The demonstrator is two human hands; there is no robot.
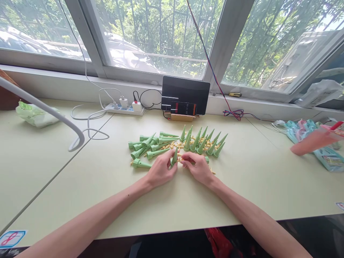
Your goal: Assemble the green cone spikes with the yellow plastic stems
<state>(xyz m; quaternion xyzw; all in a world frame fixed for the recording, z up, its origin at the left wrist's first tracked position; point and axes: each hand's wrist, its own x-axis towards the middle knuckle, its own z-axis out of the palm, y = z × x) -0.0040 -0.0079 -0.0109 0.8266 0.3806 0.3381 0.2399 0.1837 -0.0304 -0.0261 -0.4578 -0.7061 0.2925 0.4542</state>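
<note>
My left hand (162, 167) is closed around a green plastic spike (174, 157), a cone like a plant watering spike, held with its tip upward. Close beside it, the fingers of my right hand (198, 165) pinch a small yellow plastic piece (179, 160) at the spike's side; whether the two are joined I cannot tell. Several green spikes (146, 143) lie in a heap beyond my left hand. More spikes (200, 142) stand upright beyond my right hand, with loose yellow pieces (172, 144) scattered among them.
A tablet (185, 94) leans by the window, with a phone (184, 108) showing a timer before it. A power strip (125, 110) with cables stands at the back left. A white curved bar (53, 113) crosses the left. A pink drink cup (313, 141) and pastel items (297, 130) are at right.
</note>
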